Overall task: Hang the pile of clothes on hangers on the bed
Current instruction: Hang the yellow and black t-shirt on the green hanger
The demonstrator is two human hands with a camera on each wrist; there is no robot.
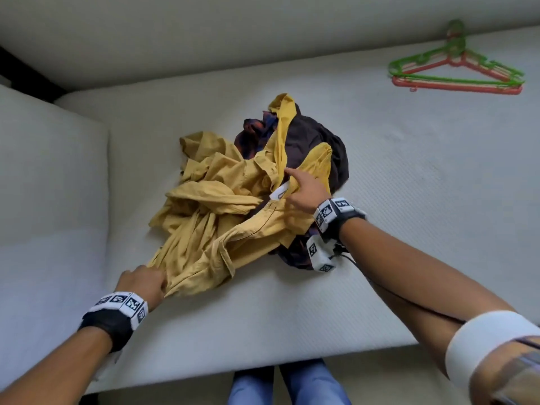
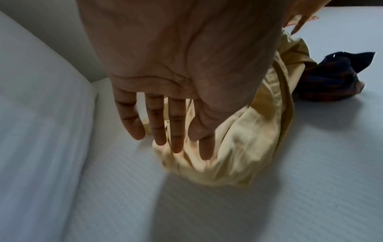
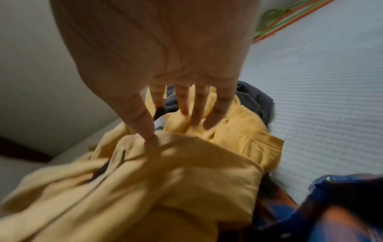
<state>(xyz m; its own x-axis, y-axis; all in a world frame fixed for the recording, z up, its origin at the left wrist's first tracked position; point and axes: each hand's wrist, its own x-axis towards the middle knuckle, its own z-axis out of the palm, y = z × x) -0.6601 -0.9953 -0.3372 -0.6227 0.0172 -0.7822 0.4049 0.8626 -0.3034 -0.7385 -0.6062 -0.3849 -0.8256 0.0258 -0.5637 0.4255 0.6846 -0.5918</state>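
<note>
A crumpled yellow shirt (image 1: 222, 217) lies on top of the clothes pile in the middle of the bed (image 1: 409, 200). Under it are a dark garment (image 1: 321, 141) and a blue-and-orange plaid one (image 1: 254, 133). My left hand (image 1: 159, 283) touches the shirt's bunched near end; in the left wrist view its fingers (image 2: 176, 139) are straight against the yellow shirt (image 2: 238, 147). My right hand (image 1: 287, 182) rests spread on the shirt by its white label. In the right wrist view its thumb and fingers (image 3: 196, 114) press the yellow shirt (image 3: 165, 180). Green and orange hangers (image 1: 455, 71) lie at the far right.
A second white cushion or mattress (image 1: 43, 200) adjoins the bed on the left, with a pale wall (image 1: 204, 33) behind. My legs in blue trousers (image 1: 280, 384) stand at the bed's near edge. Bare mattress lies between the pile and the hangers (image 3: 286, 19).
</note>
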